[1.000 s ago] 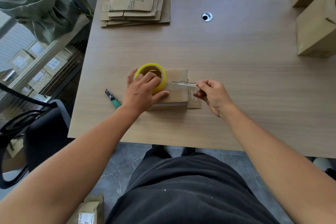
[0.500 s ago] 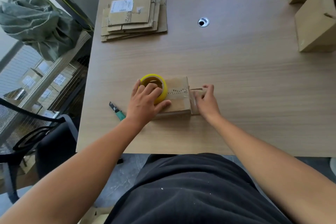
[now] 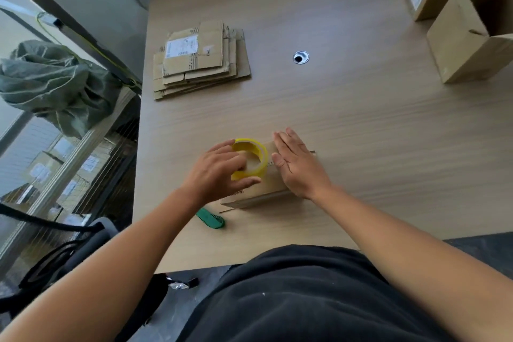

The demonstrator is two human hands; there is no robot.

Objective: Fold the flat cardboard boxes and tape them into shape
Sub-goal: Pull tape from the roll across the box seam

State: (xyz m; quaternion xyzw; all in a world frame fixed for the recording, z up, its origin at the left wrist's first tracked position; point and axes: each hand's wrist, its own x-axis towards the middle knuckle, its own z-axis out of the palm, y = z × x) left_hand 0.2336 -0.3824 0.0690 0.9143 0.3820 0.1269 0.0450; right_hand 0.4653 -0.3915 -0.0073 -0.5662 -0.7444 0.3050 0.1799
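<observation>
A small cardboard box (image 3: pixel 263 191) lies on the wooden table (image 3: pixel 361 133) near its front edge. A yellow roll of tape (image 3: pixel 254 157) stands on the box's top. My left hand (image 3: pixel 219 172) grips the roll, fingers curled around it. My right hand (image 3: pixel 299 166) lies flat, palm down, on the right part of the box top, fingers stretched out and holding nothing. A stack of flat cardboard boxes (image 3: pixel 200 60) rests at the table's far left.
A green utility knife (image 3: pixel 211 219) lies left of the box by the table edge. Folded boxes (image 3: pixel 469 33) stand at the far right. A cable hole (image 3: pixel 301 57) sits mid-table. A black chair (image 3: pixel 55 244) and a shelf are to the left.
My right hand let go of the pulled tape strip, pressed at the box's right end, then opened flat on the box top. My left hand stays on the roll.
</observation>
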